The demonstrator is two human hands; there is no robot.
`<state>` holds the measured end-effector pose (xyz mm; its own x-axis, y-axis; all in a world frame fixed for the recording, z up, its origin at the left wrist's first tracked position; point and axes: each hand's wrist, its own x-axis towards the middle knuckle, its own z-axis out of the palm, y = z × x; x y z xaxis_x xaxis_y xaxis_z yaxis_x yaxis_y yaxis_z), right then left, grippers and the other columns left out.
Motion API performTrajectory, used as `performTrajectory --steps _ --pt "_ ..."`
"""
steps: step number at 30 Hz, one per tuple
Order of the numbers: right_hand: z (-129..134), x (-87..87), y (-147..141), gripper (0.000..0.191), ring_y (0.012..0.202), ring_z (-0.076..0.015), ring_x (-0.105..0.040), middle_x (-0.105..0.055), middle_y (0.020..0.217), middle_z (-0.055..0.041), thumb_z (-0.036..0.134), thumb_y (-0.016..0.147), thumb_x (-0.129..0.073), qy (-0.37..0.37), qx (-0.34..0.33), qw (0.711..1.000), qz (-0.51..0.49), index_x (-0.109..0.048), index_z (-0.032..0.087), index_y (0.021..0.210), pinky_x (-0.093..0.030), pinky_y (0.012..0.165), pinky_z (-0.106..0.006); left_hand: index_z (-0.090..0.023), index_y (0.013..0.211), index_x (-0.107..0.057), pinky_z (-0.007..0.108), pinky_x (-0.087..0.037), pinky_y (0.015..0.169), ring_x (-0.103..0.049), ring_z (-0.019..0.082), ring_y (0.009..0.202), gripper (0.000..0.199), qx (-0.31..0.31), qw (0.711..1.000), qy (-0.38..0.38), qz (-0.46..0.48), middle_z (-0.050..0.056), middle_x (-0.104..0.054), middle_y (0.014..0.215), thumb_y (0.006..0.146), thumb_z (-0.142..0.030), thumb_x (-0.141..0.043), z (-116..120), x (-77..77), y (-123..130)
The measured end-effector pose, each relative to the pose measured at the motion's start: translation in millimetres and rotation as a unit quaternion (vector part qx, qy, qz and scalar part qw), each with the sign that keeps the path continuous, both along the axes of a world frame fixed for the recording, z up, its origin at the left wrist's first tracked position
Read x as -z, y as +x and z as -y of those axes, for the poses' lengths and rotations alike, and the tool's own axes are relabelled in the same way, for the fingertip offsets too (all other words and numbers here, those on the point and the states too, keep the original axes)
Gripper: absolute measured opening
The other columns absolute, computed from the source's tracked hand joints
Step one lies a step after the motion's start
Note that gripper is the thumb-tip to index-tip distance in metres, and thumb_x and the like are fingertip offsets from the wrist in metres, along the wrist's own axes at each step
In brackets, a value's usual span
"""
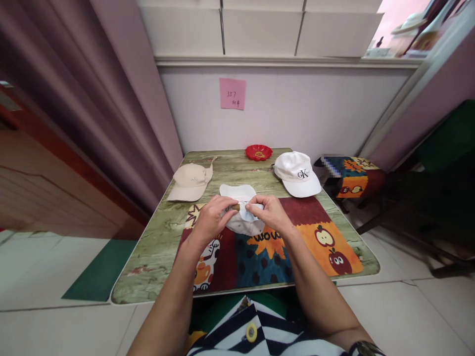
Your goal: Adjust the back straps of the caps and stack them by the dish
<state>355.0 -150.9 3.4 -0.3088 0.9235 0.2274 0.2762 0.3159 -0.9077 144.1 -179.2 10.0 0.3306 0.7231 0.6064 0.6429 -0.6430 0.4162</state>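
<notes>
In the head view a white cap (pixel 243 227) lies on the patterned mat, its brim pointing away from me. Both hands are over it. My left hand (pixel 214 215) is closed, thumb and fingers pinching a small brownish piece (pixel 234 207); whether it belongs to the cap I cannot tell. Close beside it, my right hand (pixel 270 211) pinches with thumb and forefinger at the cap's near part; what lies between those fingertips is too small to name. The fingers hide some of the cap.
A beige cap (pixel 191 179) sits at the table's left and a white cap with black letters (pixel 297 173) at the right. Near the wall stands a red scalloped dish (pixel 259 153). The colourful mat (pixel 260 267) covers the table's near part. A stool (pixel 352 180) is beyond the right edge.
</notes>
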Motion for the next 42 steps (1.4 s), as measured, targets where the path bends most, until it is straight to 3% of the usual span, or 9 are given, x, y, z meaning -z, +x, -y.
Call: performTrajectory --steps 14,21,26,30,38,40,42 --pt "2 9.3 -5 0.023 0.053 -0.0115 -0.047 -0.058 0.061 0.0030 0.040 0.081 -0.062 -0.006 0.040 0.999 -0.013 -0.070 0.020 0.074 -0.036 0.055 -0.023 -0.022 0.101 -0.071 0.039 -0.049 0.092 -0.066 0.023 0.097 0.015 0.002 0.999 -0.022 0.043 0.007 -0.075 0.101 0.089 -0.025 -0.065 -3 3.0 5" --pt "2 6.4 2 0.022 0.059 -0.0131 -0.051 -0.063 0.066 0.0014 0.039 0.082 -0.063 0.003 0.018 1.000 -0.010 -0.072 0.019 0.075 -0.037 0.057 -0.023 -0.022 0.094 -0.070 0.036 -0.050 0.087 -0.066 0.022 0.093 0.014 -0.006 0.983 -0.143 0.116 0.004 -0.073 0.096 0.081 -0.027 -0.070 -7 7.9 6" --pt "2 2.5 4 0.022 0.064 -0.0147 -0.055 -0.067 0.069 0.0006 0.039 0.081 -0.063 0.012 0.018 1.000 -0.001 -0.073 0.019 0.077 -0.039 0.060 -0.023 -0.020 0.090 -0.067 0.032 -0.050 0.084 -0.067 0.021 0.089 0.015 0.003 0.973 -0.171 0.156 0.003 -0.071 0.091 0.079 -0.028 -0.071 -10 7.6 8" --pt "2 4.0 0 0.022 0.062 -0.0145 -0.055 -0.068 0.070 0.0002 0.038 0.082 -0.063 0.016 0.046 0.999 0.021 -0.074 0.020 0.078 -0.039 0.061 -0.024 -0.021 0.093 -0.067 0.033 -0.049 0.085 -0.067 0.021 0.091 0.014 -0.007 0.983 -0.148 0.108 0.003 -0.073 0.094 0.081 -0.028 -0.069 -8 5.2 9" --pt "0 9.5 -5 0.023 0.061 -0.0149 -0.057 -0.067 0.068 0.0005 0.041 0.082 -0.063 0.014 0.056 0.998 0.011 -0.073 0.020 0.077 -0.040 0.058 -0.023 -0.022 0.099 -0.069 0.038 -0.049 0.091 -0.065 0.024 0.098 0.014 -0.031 0.999 -0.023 0.017 0.007 -0.073 0.100 0.087 -0.029 -0.066 -3 1.1 10" --pt "0 10.4 -5 0.023 0.061 -0.0150 -0.058 -0.067 0.067 0.0003 0.041 0.082 -0.063 0.005 0.071 0.997 0.001 -0.071 0.021 0.076 -0.042 0.059 -0.024 -0.022 0.099 -0.070 0.037 -0.049 0.090 -0.065 0.024 0.095 0.015 -0.078 0.996 -0.004 0.039 0.007 -0.072 0.098 0.087 -0.031 -0.067 2 2.9 12" --pt "-1 13.2 -7 0.023 0.060 -0.0147 -0.060 -0.068 0.067 -0.0002 0.042 0.082 -0.062 -0.027 0.087 0.995 -0.038 -0.069 0.021 0.075 -0.045 0.062 -0.024 -0.021 0.090 -0.069 0.033 -0.051 0.076 -0.064 0.020 0.077 0.015 -0.154 0.981 -0.033 0.110 0.005 -0.070 0.084 0.086 -0.035 -0.068 8 7.6 15"
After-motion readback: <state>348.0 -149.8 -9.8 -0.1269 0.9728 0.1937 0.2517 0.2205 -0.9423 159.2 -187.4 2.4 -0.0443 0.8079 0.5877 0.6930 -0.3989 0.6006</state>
